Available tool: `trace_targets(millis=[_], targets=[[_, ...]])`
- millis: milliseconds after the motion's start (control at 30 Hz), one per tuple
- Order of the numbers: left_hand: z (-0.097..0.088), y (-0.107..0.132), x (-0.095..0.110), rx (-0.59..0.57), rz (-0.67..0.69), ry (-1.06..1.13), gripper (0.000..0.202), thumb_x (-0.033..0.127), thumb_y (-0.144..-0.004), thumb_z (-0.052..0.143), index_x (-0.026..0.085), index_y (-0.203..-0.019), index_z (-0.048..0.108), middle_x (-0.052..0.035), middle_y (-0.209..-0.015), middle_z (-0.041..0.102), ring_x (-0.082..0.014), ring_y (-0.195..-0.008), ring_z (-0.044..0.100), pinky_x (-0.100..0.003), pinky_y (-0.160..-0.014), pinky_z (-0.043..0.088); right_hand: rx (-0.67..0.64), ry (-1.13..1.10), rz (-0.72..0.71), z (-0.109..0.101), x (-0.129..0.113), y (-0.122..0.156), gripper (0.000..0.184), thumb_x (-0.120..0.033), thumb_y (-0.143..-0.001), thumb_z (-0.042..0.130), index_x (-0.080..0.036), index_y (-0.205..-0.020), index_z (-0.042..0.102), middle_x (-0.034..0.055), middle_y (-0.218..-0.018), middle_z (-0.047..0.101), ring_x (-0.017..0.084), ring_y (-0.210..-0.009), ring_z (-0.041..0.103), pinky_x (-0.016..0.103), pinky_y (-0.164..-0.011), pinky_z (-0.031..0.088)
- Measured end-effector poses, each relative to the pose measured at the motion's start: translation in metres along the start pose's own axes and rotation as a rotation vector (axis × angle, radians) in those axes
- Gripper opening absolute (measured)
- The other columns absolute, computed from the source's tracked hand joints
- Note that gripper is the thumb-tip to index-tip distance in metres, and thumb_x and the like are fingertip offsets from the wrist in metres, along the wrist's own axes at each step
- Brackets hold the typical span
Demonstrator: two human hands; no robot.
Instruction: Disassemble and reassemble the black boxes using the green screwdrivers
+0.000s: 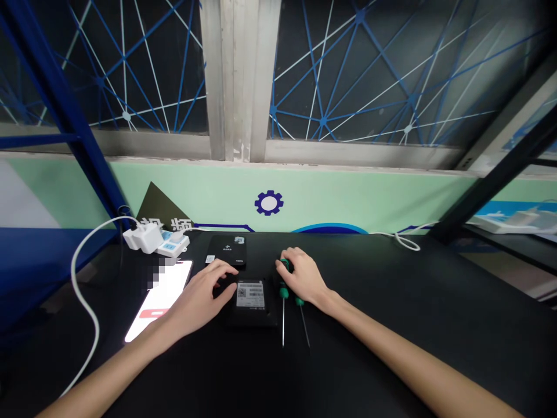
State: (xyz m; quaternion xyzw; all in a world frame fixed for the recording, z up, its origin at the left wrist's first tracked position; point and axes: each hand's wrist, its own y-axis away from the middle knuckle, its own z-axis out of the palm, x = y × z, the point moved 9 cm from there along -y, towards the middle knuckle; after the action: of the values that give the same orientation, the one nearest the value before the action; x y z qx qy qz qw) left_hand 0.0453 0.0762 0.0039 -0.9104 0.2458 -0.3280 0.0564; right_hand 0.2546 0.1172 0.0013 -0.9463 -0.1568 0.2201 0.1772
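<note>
Now, left hand: flat, fingers open, steadying box.
Right hand: draped over screwdrivers; clasp unclear.

black table, green wall, patterned windows.

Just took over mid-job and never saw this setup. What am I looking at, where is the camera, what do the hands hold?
No machine: a person's two bare hands, seen from one camera worn on the head, looking forward and down at a black table. The left hand rests on the left end of a labelled box. The right hand lies over the green handles of two screwdrivers; whether it grips them is unclear. A lit phone lies left of the box, a black device behind it, and a white charger with cable further left.
</note>
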Motion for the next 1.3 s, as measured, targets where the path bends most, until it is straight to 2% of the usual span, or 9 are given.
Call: trace_targets(millis=[133, 267, 467, 567, 733, 900, 1067, 1200, 1300], targets=[[0.002, 0.003, 0.002, 0.014, 0.020, -0.127, 0.034, 0.044, -0.098, 0.048, 0.028, -0.126, 0.058, -0.0038, -0.127, 0.062, -0.0233, -0.109, 0.064, -0.035, -0.083, 0.057, 0.126, -0.238, -0.037, -0.014, 0.002, 0.002, 0.028, -0.031, -0.090, 0.046, -0.021, -0.064, 0.041, -0.0024, -0.061, 0.047, 0.016, -0.062, 0.046, 0.030, -0.069, 0.036], [0.004, 0.004, 0.002, -0.007, 0.023, -0.172, 0.036, 0.045, -0.099, 0.047, 0.027, -0.128, 0.057, -0.0038, -0.125, 0.063, -0.0239, -0.111, 0.064, -0.037, -0.088, 0.056, 0.240, -0.478, -0.029, -0.026, 0.008, 0.006, 0.031, -0.036, -0.093, 0.046, -0.022, -0.066, 0.044, -0.0025, -0.061, 0.048, 0.014, -0.058, 0.045, 0.028, -0.061, 0.037], [0.004, 0.005, 0.001, -0.016, 0.028, -0.181, 0.035, 0.045, -0.096, 0.053, 0.029, -0.127, 0.060, -0.0034, -0.123, 0.064, -0.0246, -0.108, 0.065, -0.037, -0.087, 0.056, 0.334, -0.946, 0.153, -0.025, 0.030, 0.008, 0.035, -0.053, -0.094, 0.053, -0.023, -0.077, 0.045, -0.0084, -0.050, 0.045, 0.008, -0.037, 0.039, 0.020, -0.037, 0.031], [0.007, 0.006, 0.000, -0.038, 0.033, -0.171, 0.037, 0.046, -0.096, 0.053, 0.029, -0.127, 0.059, -0.0037, -0.124, 0.064, -0.0248, -0.108, 0.064, -0.038, -0.087, 0.056, 0.417, -1.087, 0.235, -0.030, 0.038, 0.007, 0.037, -0.057, -0.091, 0.057, -0.023, -0.083, 0.044, -0.0095, -0.051, 0.050, 0.006, -0.031, 0.040, 0.016, -0.031, 0.026], [0.007, 0.006, 0.003, -0.049, 0.054, -0.127, 0.036, 0.046, -0.097, 0.052, 0.029, -0.127, 0.060, -0.0044, -0.124, 0.064, -0.0240, -0.106, 0.065, -0.036, -0.087, 0.056, 0.489, -1.102, 0.215, -0.039, 0.040, 0.004, 0.038, -0.059, -0.089, 0.061, -0.024, -0.091, 0.045, -0.0079, -0.060, 0.057, 0.008, -0.034, 0.050, 0.016, -0.031, 0.035], [0.005, 0.006, 0.005, -0.049, 0.034, -0.092, 0.031, 0.041, -0.099, 0.049, 0.028, -0.124, 0.061, -0.0041, -0.122, 0.065, -0.0234, -0.105, 0.065, -0.037, -0.087, 0.055, 0.460, -0.990, 0.150, -0.041, 0.033, 0.007, 0.031, -0.053, -0.093, 0.059, -0.024, -0.094, 0.047, -0.0102, -0.054, 0.048, 0.009, -0.036, 0.052, 0.017, -0.034, 0.036], [0.006, 0.005, -0.001, -0.045, 0.015, -0.085, 0.032, 0.042, -0.097, 0.055, 0.031, -0.126, 0.062, -0.0029, -0.122, 0.065, -0.0263, -0.110, 0.062, -0.042, -0.091, 0.053, 0.441, -0.912, 0.098, -0.046, 0.021, 0.007, 0.029, -0.049, -0.093, 0.060, -0.024, -0.101, 0.050, -0.0089, -0.054, 0.048, 0.011, -0.039, 0.054, 0.021, -0.037, 0.038], [0.009, 0.005, -0.004, -0.057, -0.006, -0.048, 0.032, 0.041, -0.096, 0.056, 0.030, -0.126, 0.062, -0.0031, -0.123, 0.064, -0.0259, -0.110, 0.062, -0.042, -0.092, 0.053, 0.447, -0.871, 0.061, -0.053, 0.016, 0.007, 0.026, -0.045, -0.093, 0.061, -0.023, -0.104, 0.055, -0.0098, -0.055, 0.042, 0.011, -0.039, 0.055, 0.022, -0.038, 0.040], [0.010, 0.004, -0.005, -0.054, -0.001, -0.022, 0.031, 0.041, -0.097, 0.055, 0.030, -0.125, 0.062, -0.0031, -0.123, 0.064, -0.0254, -0.110, 0.063, -0.041, -0.093, 0.053, 0.387, -0.888, 0.022, -0.054, 0.008, 0.005, 0.028, -0.044, -0.093, 0.061, -0.023, -0.110, 0.057, -0.0080, -0.057, 0.048, 0.012, -0.043, 0.057, 0.022, -0.040, 0.043]])
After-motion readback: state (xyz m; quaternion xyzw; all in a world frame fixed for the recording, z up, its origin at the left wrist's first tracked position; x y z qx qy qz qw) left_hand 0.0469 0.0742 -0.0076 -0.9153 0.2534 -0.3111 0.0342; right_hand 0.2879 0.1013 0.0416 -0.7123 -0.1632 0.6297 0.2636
